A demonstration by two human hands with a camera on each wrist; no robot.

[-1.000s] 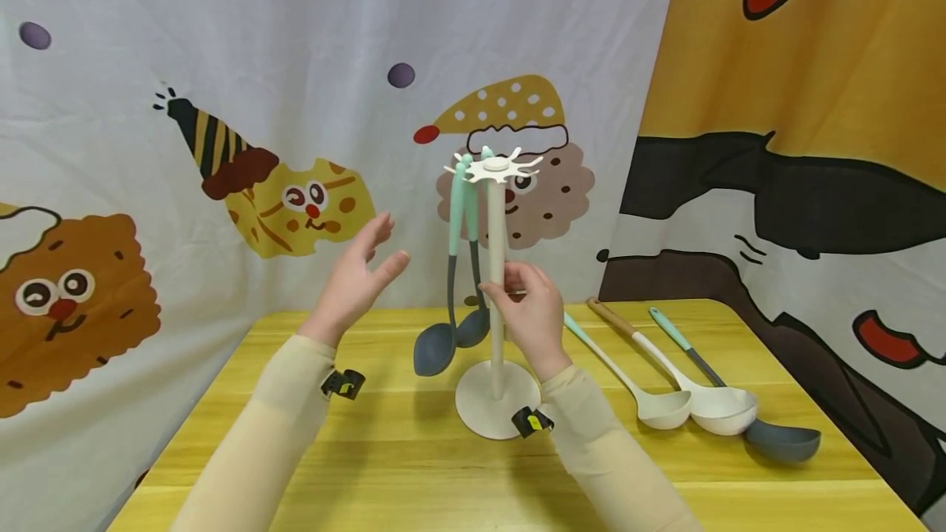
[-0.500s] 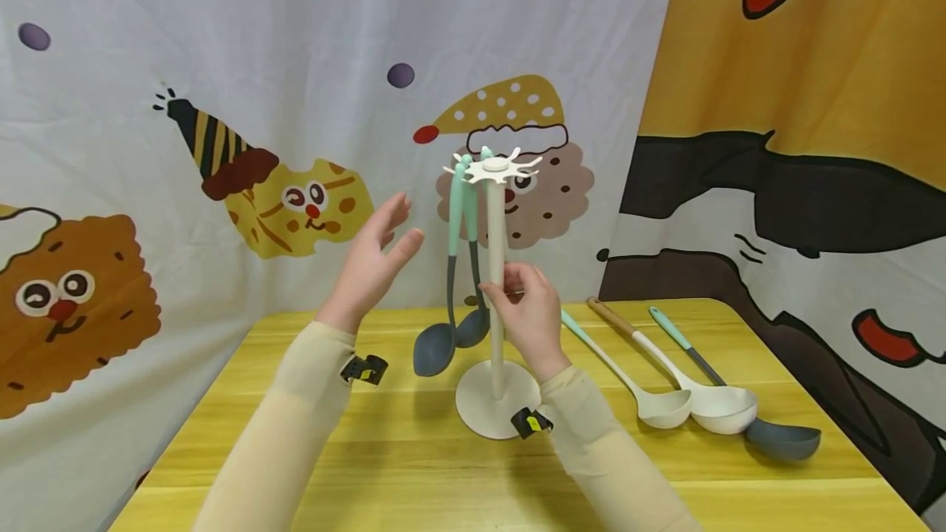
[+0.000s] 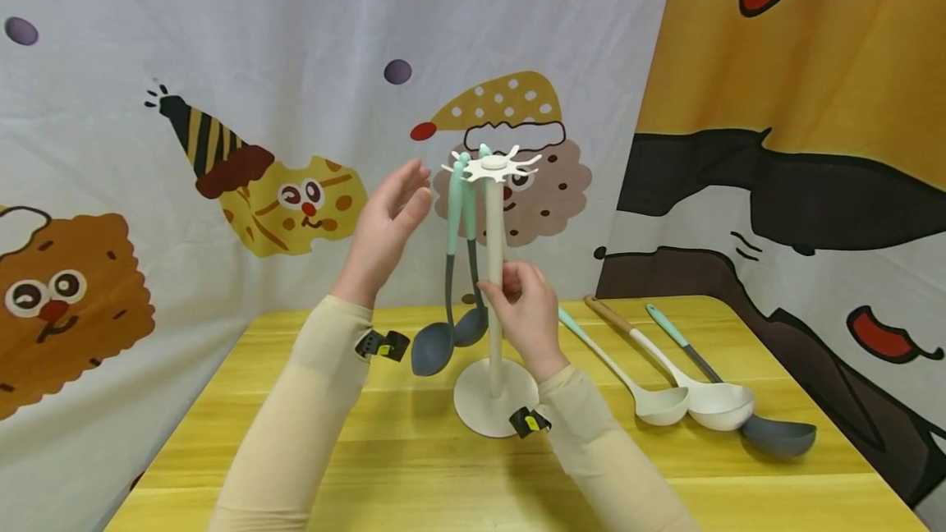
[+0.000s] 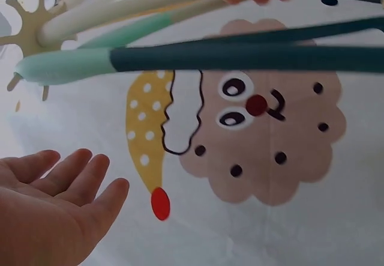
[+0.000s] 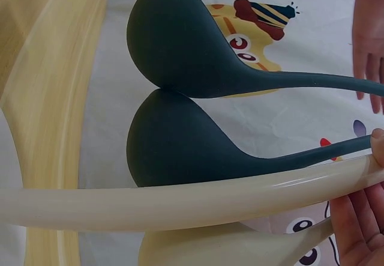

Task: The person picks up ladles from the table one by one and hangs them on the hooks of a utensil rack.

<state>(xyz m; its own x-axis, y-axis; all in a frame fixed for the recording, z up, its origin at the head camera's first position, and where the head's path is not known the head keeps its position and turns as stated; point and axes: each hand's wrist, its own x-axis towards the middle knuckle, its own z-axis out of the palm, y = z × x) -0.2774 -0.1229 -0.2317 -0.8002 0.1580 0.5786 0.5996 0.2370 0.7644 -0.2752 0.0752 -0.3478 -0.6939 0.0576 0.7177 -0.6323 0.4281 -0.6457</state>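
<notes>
A cream utensil stand (image 3: 494, 220) with a hooked top stands upright on the table. My right hand (image 3: 530, 312) grips its pole about midway, thumb in front. From its left-hand hooks hang two dark grey ladles (image 3: 433, 349) with mint handles, their bowls down. Behind the pole, the right wrist view also shows a cream ladle (image 5: 204, 248) hanging. Left of the hanging handles, my left hand (image 3: 380, 230) is raised near hook height, fingers extended and apart from them. In the left wrist view that hand (image 4: 54, 209) holds nothing.
On the table's right side lie a cream ladle (image 3: 660, 406) with a mint handle, a white ladle (image 3: 720, 406) with a brown handle end, and a dark grey ladle (image 3: 779, 437). A printed cloth (image 3: 310, 23) hangs behind the wooden table (image 3: 355, 466).
My left hand has moved up and to the right, closer to the hanging handles. My right hand keeps its grip on the pole.
</notes>
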